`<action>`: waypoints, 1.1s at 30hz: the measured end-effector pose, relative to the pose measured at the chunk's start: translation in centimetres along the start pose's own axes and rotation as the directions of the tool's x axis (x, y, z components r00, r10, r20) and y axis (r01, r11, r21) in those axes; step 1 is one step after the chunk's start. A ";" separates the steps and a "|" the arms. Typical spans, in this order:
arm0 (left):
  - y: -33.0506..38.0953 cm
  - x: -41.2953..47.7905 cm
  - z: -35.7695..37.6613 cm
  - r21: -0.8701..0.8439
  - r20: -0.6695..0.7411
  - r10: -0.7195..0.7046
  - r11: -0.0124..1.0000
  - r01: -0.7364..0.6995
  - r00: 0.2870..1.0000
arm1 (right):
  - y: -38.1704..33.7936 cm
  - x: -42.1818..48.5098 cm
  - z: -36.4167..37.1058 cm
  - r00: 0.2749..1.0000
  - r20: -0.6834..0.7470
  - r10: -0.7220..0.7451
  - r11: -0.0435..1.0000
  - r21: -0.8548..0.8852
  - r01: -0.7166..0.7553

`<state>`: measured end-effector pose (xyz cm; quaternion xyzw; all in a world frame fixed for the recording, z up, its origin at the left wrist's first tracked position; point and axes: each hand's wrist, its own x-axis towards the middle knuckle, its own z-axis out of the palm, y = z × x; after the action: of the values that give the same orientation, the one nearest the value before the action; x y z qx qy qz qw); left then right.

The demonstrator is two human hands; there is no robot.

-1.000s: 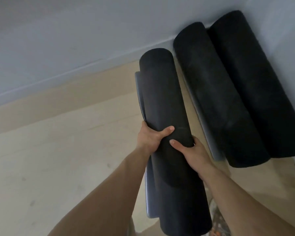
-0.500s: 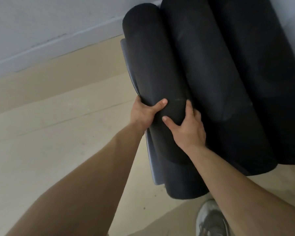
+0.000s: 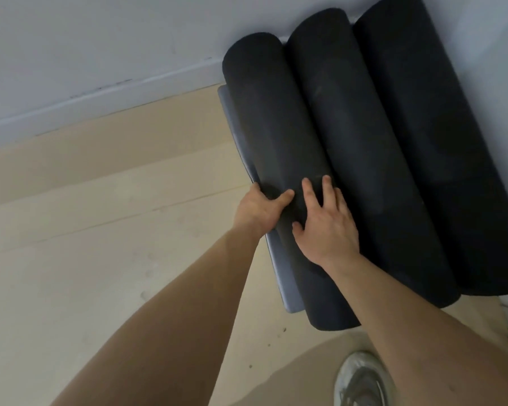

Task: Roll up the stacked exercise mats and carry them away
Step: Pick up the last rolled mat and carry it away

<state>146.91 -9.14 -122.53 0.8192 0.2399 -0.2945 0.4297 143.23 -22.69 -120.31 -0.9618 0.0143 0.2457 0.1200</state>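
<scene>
Against the wall [image 3: 100, 39], at the corner of the room, three dark rolled mats lay side by side on the pale floor [image 3: 100, 230], and each one touched the next. The leftmost rolled mat [image 3: 270, 118] was the one in hand. Its long axis ran from near the person's shoe [image 3: 361, 379] away toward the skirting board [image 3: 100, 98], and its far end leaned a little to the left. Both hands met it around the middle of its length, somewhat closer to the near end, so most of the roll reached forward from the grip. The left hand [image 3: 260, 210] was on the free side. Its thumb lay over the top of the roll, and its fingers went round the side, out of view, where the grey-blue outer edge [image 3: 286, 285] of the mat stood a little loose; so this hand held the roll. The right hand [image 3: 327, 230] lay flat on top with the fingers spread and nearly straight, pressing and not grasping, just beside the crease where the middle roll [image 3: 349, 127] touched. The right roll [image 3: 437, 127] lay beyond that, untouched. Both forearms reached forward and down, almost along the roll. I judge that the roll was already set in its place and that the next move was only to let it go; the loose edge could then open on the left, where nothing blocked it.
</scene>
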 end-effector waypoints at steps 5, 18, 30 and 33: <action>-0.3 -6.7 -6.1 0.519 0.204 0.089 0.835 -0.185 0.975 | -2.2 -3.7 -5.6 0.995 0.058 0.077 0.993 -0.095 -0.071; 3.3 -23.0 -29.3 0.620 0.108 0.169 0.759 -0.199 0.980 | -17.3 -15.6 -23.1 0.996 0.016 0.087 0.994 -0.070 -0.086; -11.8 -42.8 -42.4 0.321 -0.245 0.036 0.946 0.046 0.969 | -39.0 -28.4 -23.5 0.927 0.163 -0.338 0.882 -0.290 0.373; -19.4 -48.5 -45.1 0.228 -0.308 -0.050 0.966 0.125 0.950 | -45.4 -33.0 -19.9 0.891 0.221 -0.396 0.832 -0.323 0.450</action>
<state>112.32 32.22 -79.39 0.8895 0.3005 -0.2130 0.2705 127.50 15.59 -77.46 -0.9257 -0.2540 0.2803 -0.0090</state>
